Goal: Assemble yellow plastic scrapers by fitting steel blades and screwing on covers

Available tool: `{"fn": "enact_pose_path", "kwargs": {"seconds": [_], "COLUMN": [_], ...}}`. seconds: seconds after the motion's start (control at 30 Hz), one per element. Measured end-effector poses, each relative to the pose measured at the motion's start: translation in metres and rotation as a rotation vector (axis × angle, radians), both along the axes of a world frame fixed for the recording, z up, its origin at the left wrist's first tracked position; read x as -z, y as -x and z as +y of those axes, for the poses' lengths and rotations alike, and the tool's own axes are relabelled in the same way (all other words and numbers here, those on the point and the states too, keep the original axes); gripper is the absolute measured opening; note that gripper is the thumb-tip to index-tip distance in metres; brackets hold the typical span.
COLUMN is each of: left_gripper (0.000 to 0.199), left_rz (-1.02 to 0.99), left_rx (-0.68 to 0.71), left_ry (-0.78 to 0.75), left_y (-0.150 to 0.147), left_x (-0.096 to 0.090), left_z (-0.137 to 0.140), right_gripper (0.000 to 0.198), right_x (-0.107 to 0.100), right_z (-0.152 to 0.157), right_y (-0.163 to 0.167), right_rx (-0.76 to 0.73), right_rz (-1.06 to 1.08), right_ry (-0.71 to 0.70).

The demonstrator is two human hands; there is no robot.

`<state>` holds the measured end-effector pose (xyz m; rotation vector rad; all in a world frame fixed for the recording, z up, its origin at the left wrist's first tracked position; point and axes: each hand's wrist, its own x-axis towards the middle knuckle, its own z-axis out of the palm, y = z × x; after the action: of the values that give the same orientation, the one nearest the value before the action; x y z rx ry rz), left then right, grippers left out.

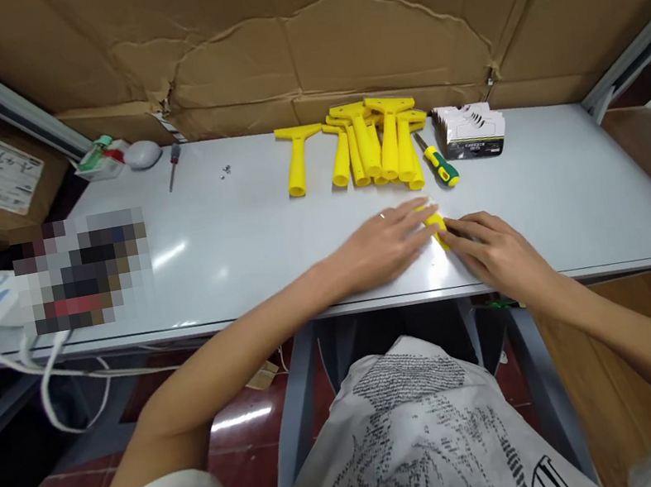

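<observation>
A small yellow plastic piece [436, 227] lies between my two hands near the table's front edge; its ends are partly covered, so I cannot make out its full shape. My left hand [385, 245], wearing a ring, reaches across from the left with its fingertips closed on the piece's upper part. From the right, my right hand [494, 249] has thumb and fingers bent and pressed against its other side. Beyond my hands lies a pile of yellow scraper handles [368, 139], with one separate scraper handle [297, 160] to the left. A green-and-yellow screwdriver [441, 166] lies right of the pile.
Stacked white-and-black packets [470, 132] stand at the back right. Back left are a thin screwdriver [174, 167], several small screws [226, 172], a white rounded object [143, 154] and a small clear box [98, 161]. Cardboard [328, 41] walls the back; white cables [50, 376] hang at left.
</observation>
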<state>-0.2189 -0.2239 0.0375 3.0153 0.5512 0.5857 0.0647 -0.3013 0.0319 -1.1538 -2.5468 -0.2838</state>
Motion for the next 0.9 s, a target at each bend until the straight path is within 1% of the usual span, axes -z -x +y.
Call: {"fn": "enact_pose_path", "kwargs": {"seconds": [0.07,0.1,0.17,0.23,0.3,0.37,0.4,0.47,0.5,0.6,0.77,0.83,0.9], "left_gripper": [0.047,0.048,0.051,0.052,0.047,0.042,0.040,0.036,0.034,0.031,0.030,0.029,0.025], "left_rz": [0.143,0.188,0.218,0.175,0.085,-0.022,-0.076,-0.169,-0.196,-0.207,-0.235,-0.250,-0.263], "left_rx": [-0.005,-0.027,-0.088,-0.169,-0.279,-0.391,-0.445,-0.524,-0.543,-0.553,-0.619,-0.636,-0.646], "left_ry": [0.002,0.001,-0.001,-0.009,-0.030,-0.036,-0.015,0.039,0.069,0.153,0.178,0.196,0.230], "left_y": [-0.010,-0.009,0.007,0.037,0.075,0.112,0.129,0.159,0.171,0.198,0.221,0.227,0.233], "left_x": [0.008,0.010,0.011,0.012,0.013,0.015,0.015,0.015,0.014,0.010,0.006,0.003,0.000], "left_z": [-0.018,-0.025,-0.037,-0.050,-0.063,-0.070,-0.070,-0.062,-0.055,-0.023,0.031,0.043,0.048], "right_gripper": [0.036,0.037,0.040,0.038,0.027,0.020,0.020,0.025,0.028,0.034,0.034,0.035,0.035], "right_x": [0.000,0.001,0.003,0.006,0.005,0.001,-0.002,-0.009,-0.012,-0.019,-0.018,-0.015,-0.011], "right_z": [-0.011,-0.018,-0.031,-0.041,-0.044,-0.035,-0.027,-0.005,0.006,0.036,0.067,0.074,0.077], "right_y": [-0.005,-0.009,-0.022,-0.041,-0.066,-0.090,-0.101,-0.117,-0.122,-0.125,-0.118,-0.118,-0.120], "right_rx": [-0.063,-0.069,-0.026,0.055,0.156,0.269,0.320,0.393,0.407,0.377,0.249,0.236,0.237], "right_rz": [0.045,0.068,0.103,0.143,0.212,0.282,0.300,0.294,0.279,0.253,0.302,0.317,0.334], "right_ry": [0.018,0.028,0.036,0.030,0.013,0.034,0.070,0.158,0.197,0.252,0.232,0.215,0.201]}}
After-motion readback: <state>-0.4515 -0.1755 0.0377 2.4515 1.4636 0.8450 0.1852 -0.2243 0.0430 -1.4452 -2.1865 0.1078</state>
